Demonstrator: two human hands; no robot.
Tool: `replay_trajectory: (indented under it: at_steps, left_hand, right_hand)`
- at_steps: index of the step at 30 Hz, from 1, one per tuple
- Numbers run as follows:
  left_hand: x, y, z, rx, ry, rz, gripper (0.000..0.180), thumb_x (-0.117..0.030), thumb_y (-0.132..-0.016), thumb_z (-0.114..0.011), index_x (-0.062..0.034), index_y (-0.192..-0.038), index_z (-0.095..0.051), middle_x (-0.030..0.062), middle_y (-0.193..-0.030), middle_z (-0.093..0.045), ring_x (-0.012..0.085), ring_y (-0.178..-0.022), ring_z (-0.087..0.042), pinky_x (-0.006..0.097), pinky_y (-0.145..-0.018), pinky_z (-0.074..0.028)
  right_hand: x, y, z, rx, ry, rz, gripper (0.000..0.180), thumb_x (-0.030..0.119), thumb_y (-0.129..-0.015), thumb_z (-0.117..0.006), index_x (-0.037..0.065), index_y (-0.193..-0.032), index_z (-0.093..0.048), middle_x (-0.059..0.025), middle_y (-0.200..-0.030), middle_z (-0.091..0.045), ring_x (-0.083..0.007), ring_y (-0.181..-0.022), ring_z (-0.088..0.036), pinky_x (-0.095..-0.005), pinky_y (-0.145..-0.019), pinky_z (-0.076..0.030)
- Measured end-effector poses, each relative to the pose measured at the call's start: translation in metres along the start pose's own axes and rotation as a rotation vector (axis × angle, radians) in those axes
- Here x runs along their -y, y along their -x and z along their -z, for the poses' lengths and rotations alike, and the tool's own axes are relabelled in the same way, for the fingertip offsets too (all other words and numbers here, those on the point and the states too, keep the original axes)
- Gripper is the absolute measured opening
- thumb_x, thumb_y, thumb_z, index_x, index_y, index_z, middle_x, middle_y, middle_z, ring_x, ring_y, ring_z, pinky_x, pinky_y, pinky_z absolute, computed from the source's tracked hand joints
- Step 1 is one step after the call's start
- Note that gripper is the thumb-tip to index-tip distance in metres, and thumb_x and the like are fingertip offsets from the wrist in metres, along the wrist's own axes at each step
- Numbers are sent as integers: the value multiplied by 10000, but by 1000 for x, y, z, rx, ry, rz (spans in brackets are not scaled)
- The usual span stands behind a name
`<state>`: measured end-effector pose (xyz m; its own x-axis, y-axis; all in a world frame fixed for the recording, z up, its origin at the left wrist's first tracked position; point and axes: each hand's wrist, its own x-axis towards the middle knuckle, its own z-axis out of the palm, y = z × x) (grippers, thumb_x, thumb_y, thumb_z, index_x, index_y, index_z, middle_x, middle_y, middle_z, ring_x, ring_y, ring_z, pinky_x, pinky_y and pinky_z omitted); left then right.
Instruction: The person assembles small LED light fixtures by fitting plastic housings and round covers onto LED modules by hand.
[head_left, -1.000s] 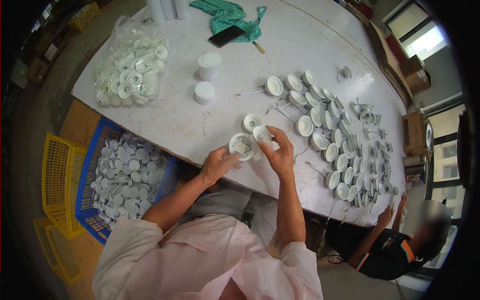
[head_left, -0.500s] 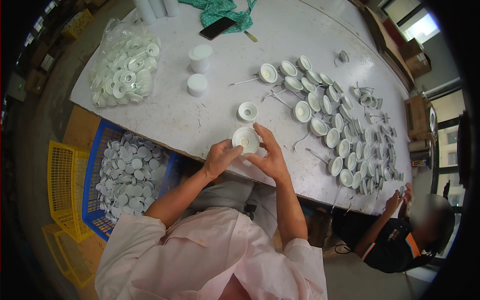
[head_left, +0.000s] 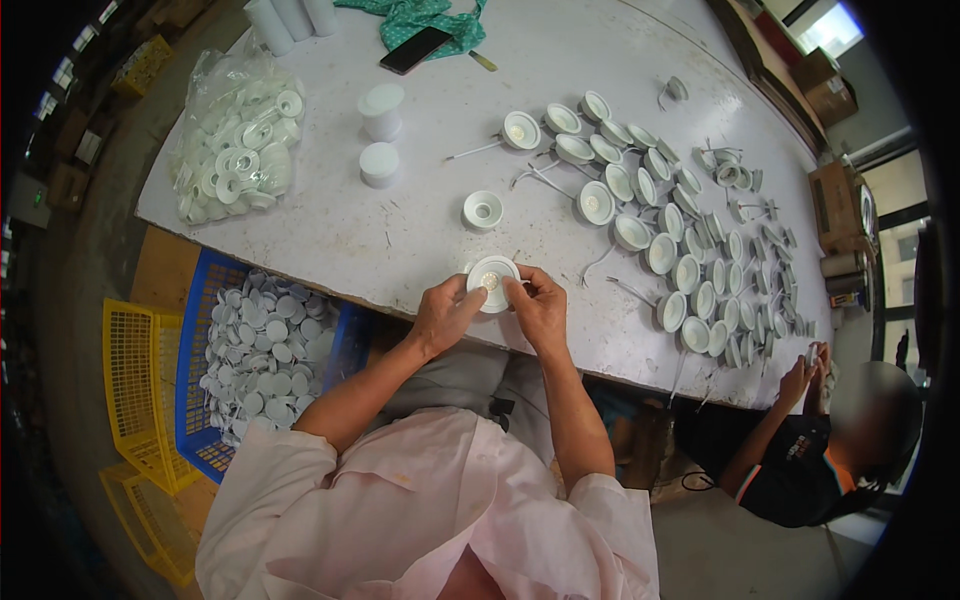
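Note:
A round white downlight housing [head_left: 492,272], with a yellowish LED disc in its middle, is held between both hands near the table's front edge. My left hand [head_left: 447,315] grips its left side, the thumb pressing inside the cup. My right hand [head_left: 540,308] grips the right side, its thumb also on the inner part. The fingers under the rim are hidden. Just beyond the hands, a white ring-shaped housing [head_left: 483,210] sits on the table. Farther off stand two short stacks of white discs, a nearer stack [head_left: 380,163] and a taller stack [head_left: 382,110].
Many downlights with wires [head_left: 660,253] cover the right of the table [head_left: 330,240]. At left lies a clear bag of white rings [head_left: 245,150]. A blue crate [head_left: 190,390] of white discs stands below. A phone [head_left: 415,50] rests on green cloth [head_left: 440,20]. Another person [head_left: 790,465] works at right.
My right hand has closed in on the downlight housing, its thumb moving from the rim into the cup. The view has shifted slightly.

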<state>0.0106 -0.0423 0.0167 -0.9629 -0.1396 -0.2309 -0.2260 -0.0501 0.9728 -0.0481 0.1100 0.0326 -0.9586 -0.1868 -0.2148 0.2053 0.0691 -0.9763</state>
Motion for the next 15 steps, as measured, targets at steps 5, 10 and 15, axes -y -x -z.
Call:
replay_trajectory:
  at_steps: [5,10,15]
  left_hand:
    - [-4,2,-4,10,-42,-16,386,-254,-891,-584,65,-1107,-612,157,-967,-694,169,-901,-655,298,-794,-514]
    - [-6,4,-4,27,-34,-8,377,-243,-894,-580,71,-1102,-612,153,-963,-694,168,-888,-655,296,-787,-516]
    - [0,0,-10,14,-54,-31,357,-225,-891,-578,79,-1072,-621,153,-915,-698,172,-824,-667,299,-737,-527]
  right_hand:
    - [-10,-3,4,-30,38,8,179,104,-810,-698,-5,-950,-674,46,-603,-550,-6,-518,-403,-192,-477,-312]
    - [-6,0,3,-28,10,-15,162,108,-804,-702,1,-922,-669,48,-595,-538,-9,-515,-400,-197,-473,-314]
    - [-10,5,5,-83,100,3,164,114,-801,-701,7,-920,-667,41,-579,-524,-16,-506,-398,-210,-465,-319]
